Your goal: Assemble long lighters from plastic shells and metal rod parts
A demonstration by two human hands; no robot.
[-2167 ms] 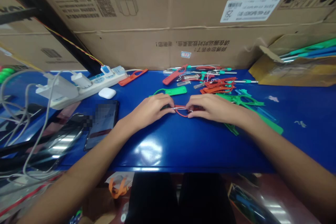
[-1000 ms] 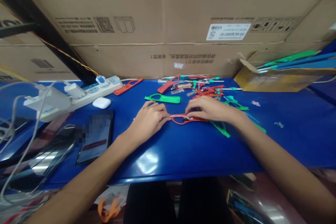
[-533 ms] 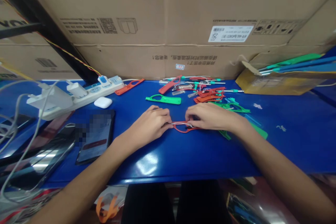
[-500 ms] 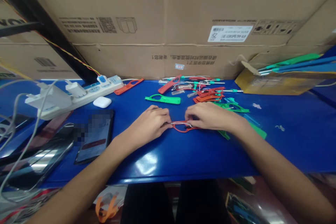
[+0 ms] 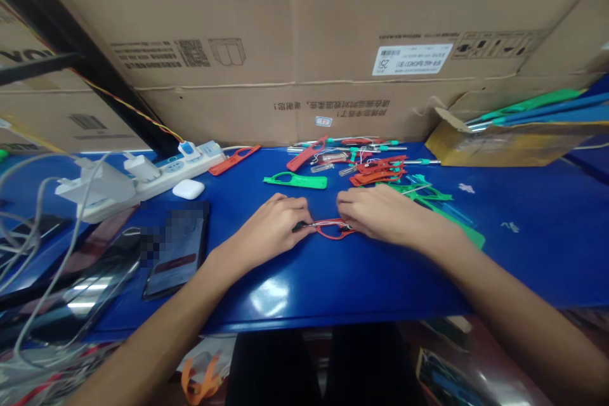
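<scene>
Red shell (image 5: 335, 235): smooth plas., low sheen; thin wires (image 5: 327, 223) on it look plas.-coated. Green shell (image 5: 309, 182): same smooth plas. Bench (image 5: 295, 285): smooth, v. glossy, w/ bright reflections. Rod (image 5: 434, 162): shiny metal. Big carton (image 5: 257, 101): matt brn cardbd, printed, w/ paper label (image 5: 412, 59). Small box (image 5: 509, 147): cardbd w/ shiny tape. Power strip (image 5: 193, 168): wht plas., satin. Earbud case (image 5: 189, 189): glossy wht plas. Phone (image 5: 176, 260): glassy, smooth screen.

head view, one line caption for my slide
Right hand on a red handle, left hand pinching a small dark part beside it, blue table beneath.
</scene>
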